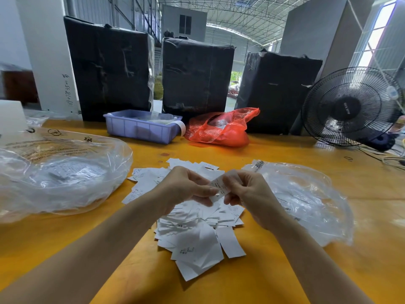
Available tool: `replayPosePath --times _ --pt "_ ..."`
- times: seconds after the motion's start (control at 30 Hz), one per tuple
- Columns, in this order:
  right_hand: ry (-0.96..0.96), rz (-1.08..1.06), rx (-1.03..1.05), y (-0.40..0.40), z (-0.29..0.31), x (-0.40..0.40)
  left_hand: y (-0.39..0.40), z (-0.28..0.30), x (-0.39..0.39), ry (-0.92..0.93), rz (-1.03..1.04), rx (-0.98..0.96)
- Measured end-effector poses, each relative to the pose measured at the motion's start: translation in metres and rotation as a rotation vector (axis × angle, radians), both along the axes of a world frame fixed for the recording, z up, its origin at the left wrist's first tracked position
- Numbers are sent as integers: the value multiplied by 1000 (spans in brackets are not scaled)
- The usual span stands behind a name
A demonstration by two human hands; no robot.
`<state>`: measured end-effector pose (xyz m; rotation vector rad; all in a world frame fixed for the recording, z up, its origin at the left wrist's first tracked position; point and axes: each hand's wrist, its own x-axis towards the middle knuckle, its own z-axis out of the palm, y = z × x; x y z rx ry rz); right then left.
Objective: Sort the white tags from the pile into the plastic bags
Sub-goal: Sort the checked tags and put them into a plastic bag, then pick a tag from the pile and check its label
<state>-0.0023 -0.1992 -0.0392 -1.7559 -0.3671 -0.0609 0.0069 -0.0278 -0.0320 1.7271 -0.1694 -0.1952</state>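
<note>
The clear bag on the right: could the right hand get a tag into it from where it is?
Probably yes. The right hand, pinching a tag together with the left hand, sits just beside the clear bag, with nothing between them. Where the bag's opening lies is unclear.

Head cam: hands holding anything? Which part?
Yes. Both hands pinch one white tag above the pile: the left hand at its lower left end, the right hand at its upper right end.
</note>
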Motion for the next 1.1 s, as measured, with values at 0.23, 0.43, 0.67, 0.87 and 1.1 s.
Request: replayPosePath --times 0.23,0.43,0.67,0.87,1.1 --pt "171 75 -138 8 -2 -1 -10 -11 0 -28 133 -105" --pt "-46 -116 -58 6 -2 -2 -20 -17 2 36 298 -258" --pt "-141 -71 -86 14 -6 -5 -25 -20 0 93 383 -402" --pt "-86 -104 37 9 -5 -3 -24 -13 -3 112 362 -435" --pt "11 -173 166 3 -4 0 -4 2 1 134 102 -118"
